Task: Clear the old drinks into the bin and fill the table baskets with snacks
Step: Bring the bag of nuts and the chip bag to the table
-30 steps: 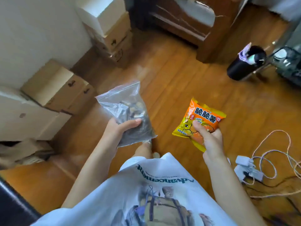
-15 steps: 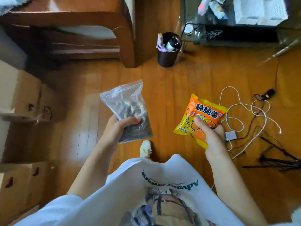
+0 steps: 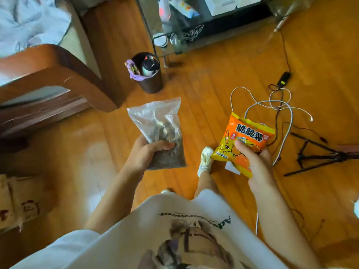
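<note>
Left grip (image 3: pixel 144 155): grasping clear snack bag (image 3: pixel 158 131), frame centre.
Right grip (image 3: pixel 255 162): grasping orange snack packet (image 3: pixel 246 140), centre right.
Bin (image 3: pixel 149 73): upper centre, bottle inside.
Baskets: unseen; filling judged pending.

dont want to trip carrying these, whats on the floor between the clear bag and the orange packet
In the head view, between the clear bag and the orange packet there is bare wooden floor and, lower down, the person's own white shoe.

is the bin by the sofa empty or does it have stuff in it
It has stuff in it. The bin stands upright on the floor, and a bottle and a purple wrapper show at its mouth.
</note>
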`<action>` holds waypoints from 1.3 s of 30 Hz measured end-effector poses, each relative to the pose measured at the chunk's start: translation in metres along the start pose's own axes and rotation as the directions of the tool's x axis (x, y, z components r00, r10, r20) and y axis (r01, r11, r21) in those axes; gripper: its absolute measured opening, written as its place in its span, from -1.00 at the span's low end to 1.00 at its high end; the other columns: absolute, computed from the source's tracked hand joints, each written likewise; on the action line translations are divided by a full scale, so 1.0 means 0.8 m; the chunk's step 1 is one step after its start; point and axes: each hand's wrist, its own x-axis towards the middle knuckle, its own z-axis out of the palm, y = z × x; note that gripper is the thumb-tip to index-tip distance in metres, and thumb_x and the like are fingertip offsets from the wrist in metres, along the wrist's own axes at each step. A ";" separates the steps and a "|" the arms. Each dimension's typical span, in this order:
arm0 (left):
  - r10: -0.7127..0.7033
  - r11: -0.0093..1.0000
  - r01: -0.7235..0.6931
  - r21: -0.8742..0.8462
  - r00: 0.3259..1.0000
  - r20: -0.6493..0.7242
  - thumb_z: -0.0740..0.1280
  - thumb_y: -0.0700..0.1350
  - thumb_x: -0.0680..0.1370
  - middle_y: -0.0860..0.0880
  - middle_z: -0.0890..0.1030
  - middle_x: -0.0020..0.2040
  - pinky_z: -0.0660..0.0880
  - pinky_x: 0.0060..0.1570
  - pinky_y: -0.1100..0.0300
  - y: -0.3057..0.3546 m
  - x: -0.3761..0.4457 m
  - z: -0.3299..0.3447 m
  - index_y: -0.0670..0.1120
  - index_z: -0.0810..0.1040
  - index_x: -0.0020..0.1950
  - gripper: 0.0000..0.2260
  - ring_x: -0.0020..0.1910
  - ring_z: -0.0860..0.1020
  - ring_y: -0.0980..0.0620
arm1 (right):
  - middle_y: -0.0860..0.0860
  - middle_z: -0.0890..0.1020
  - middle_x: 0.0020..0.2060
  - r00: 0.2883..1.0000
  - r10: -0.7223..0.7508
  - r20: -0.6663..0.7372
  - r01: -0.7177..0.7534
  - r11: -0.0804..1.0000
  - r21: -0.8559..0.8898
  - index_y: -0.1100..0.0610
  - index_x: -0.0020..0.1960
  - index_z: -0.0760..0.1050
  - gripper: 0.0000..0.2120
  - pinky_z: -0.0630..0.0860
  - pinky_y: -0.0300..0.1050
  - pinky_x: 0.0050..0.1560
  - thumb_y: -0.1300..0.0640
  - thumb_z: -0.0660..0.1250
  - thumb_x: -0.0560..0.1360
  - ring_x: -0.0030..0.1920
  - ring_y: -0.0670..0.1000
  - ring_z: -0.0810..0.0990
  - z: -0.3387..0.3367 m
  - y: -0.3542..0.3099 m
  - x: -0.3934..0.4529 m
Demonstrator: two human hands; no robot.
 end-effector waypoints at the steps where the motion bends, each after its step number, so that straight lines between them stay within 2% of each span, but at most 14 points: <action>1: 0.001 1.000 -0.001 0.007 1.000 0.002 0.43 -0.22 0.23 0.06 0.70 -0.28 0.51 -0.40 0.36 0.012 0.015 0.016 0.04 0.65 -0.24 -0.81 -0.33 0.66 0.14 | -0.12 0.65 0.02 1.000 0.001 -0.005 -0.001 1.000 0.000 -0.12 0.03 0.49 -0.58 0.57 -0.11 -0.11 0.01 0.54 0.23 0.01 -0.07 0.63 -0.005 -0.013 0.019; 3: 0.005 1.000 -0.005 0.020 1.000 -0.008 0.44 -0.26 0.27 0.10 0.70 -0.30 0.51 -0.42 0.37 0.039 0.046 0.054 0.02 0.63 -0.22 -0.80 -0.35 0.65 0.17 | -0.16 0.65 -0.02 1.000 -0.010 -0.003 0.010 1.000 -0.003 -0.12 -0.01 0.50 -0.65 0.57 -0.10 -0.07 0.04 0.53 0.26 -0.01 -0.10 0.63 -0.016 -0.045 0.060; 7: 0.030 0.998 -0.030 0.046 1.000 0.000 0.40 -0.33 0.36 0.12 0.69 -0.32 0.51 -0.42 0.37 0.100 0.095 0.129 -0.01 0.59 -0.14 -0.77 -0.36 0.65 0.19 | -0.32 0.67 -0.23 0.997 -0.062 0.054 0.062 0.998 0.001 -0.12 -0.05 0.52 -0.70 0.53 -0.40 -0.36 0.09 0.51 0.29 -0.20 -0.29 0.65 -0.039 -0.117 0.127; 10: 0.056 0.996 -0.058 0.062 0.998 0.033 0.43 -0.28 0.31 0.09 0.70 -0.28 0.55 -0.37 0.32 0.138 0.127 0.168 -0.01 0.61 -0.13 -0.78 -0.31 0.66 0.14 | -0.32 0.68 -0.23 0.994 -0.078 0.079 0.079 0.997 -0.006 -0.08 -0.04 0.53 -0.72 0.50 -0.45 -0.38 0.15 0.50 0.32 -0.20 -0.31 0.64 -0.050 -0.158 0.172; 14: 0.047 0.997 -0.048 0.060 0.999 0.016 0.42 -0.21 0.24 0.07 0.70 -0.26 0.58 -0.31 0.27 0.167 0.163 0.193 -0.02 0.62 -0.12 -0.76 -0.28 0.66 0.12 | -0.38 0.64 -0.33 0.995 -0.077 0.070 0.078 0.997 -0.015 -0.08 -0.11 0.51 -0.76 0.45 -0.51 -0.41 0.14 0.49 0.33 -0.28 -0.38 0.60 -0.054 -0.196 0.221; 19: -0.009 0.998 0.010 0.062 1.000 -0.008 0.42 -0.17 0.21 0.06 0.70 -0.23 0.58 -0.20 0.21 0.194 0.214 0.214 0.00 0.60 -0.12 -0.74 -0.25 0.66 0.10 | -0.38 0.63 -0.37 0.994 -0.078 0.076 0.080 0.997 -0.015 -0.07 -0.14 0.50 -0.78 0.44 -0.52 -0.42 0.16 0.49 0.34 -0.32 -0.39 0.59 -0.049 -0.231 0.278; 23: 0.002 0.999 -0.003 0.049 1.000 0.010 0.42 -0.17 0.21 0.07 0.70 -0.22 0.57 -0.15 0.15 0.232 0.278 0.236 0.01 0.60 -0.10 -0.72 -0.23 0.66 0.11 | -0.31 0.66 -0.36 0.994 -0.080 0.070 0.080 0.997 0.003 -0.04 -0.12 0.52 -0.78 0.47 -0.47 -0.43 0.20 0.48 0.34 -0.31 -0.33 0.62 -0.032 -0.271 0.334; 27: 0.018 1.000 -0.018 0.013 0.999 0.027 0.43 -0.17 0.21 0.07 0.70 -0.24 0.58 -0.32 0.20 0.288 0.356 0.259 0.02 0.62 -0.09 -0.71 -0.27 0.66 0.11 | -0.32 0.66 -0.33 0.992 -0.108 0.071 0.106 0.994 0.021 -0.05 -0.09 0.51 -0.75 0.48 -0.45 -0.43 0.17 0.49 0.33 -0.30 -0.32 0.63 -0.004 -0.331 0.399; 30: 0.010 1.000 -0.010 -0.015 1.000 0.029 0.44 -0.16 0.20 0.07 0.70 -0.25 0.55 -0.40 0.24 0.331 0.407 0.272 0.02 0.62 -0.08 -0.69 -0.29 0.66 0.11 | -0.23 0.70 -0.23 0.990 -0.123 0.073 0.123 0.992 0.009 -0.02 -0.02 0.54 -0.71 0.55 -0.36 -0.33 0.14 0.51 0.29 -0.19 -0.19 0.68 0.018 -0.379 0.442; 35: 0.011 1.000 -0.011 0.016 0.999 0.047 0.45 -0.13 0.20 0.06 0.71 -0.20 0.57 -0.30 0.19 0.389 0.482 0.282 0.00 0.62 -0.04 -0.67 -0.22 0.67 0.07 | -0.23 0.69 -0.15 0.990 -0.133 0.050 0.134 0.991 -0.002 -0.11 -0.02 0.53 -0.71 0.55 -0.35 -0.28 0.04 0.51 0.30 -0.11 -0.19 0.67 0.048 -0.438 0.505; 39: -0.010 1.000 0.010 0.009 1.000 0.022 0.47 -0.10 0.18 0.06 0.71 -0.19 0.55 -0.20 0.13 0.417 0.529 0.281 -0.01 0.61 -0.02 -0.62 -0.19 0.67 0.05 | -0.24 0.69 -0.16 0.990 -0.120 0.080 0.122 0.992 -0.026 -0.15 -0.07 0.55 -0.69 0.57 -0.33 -0.27 0.00 0.53 0.23 -0.11 -0.19 0.67 0.072 -0.468 0.547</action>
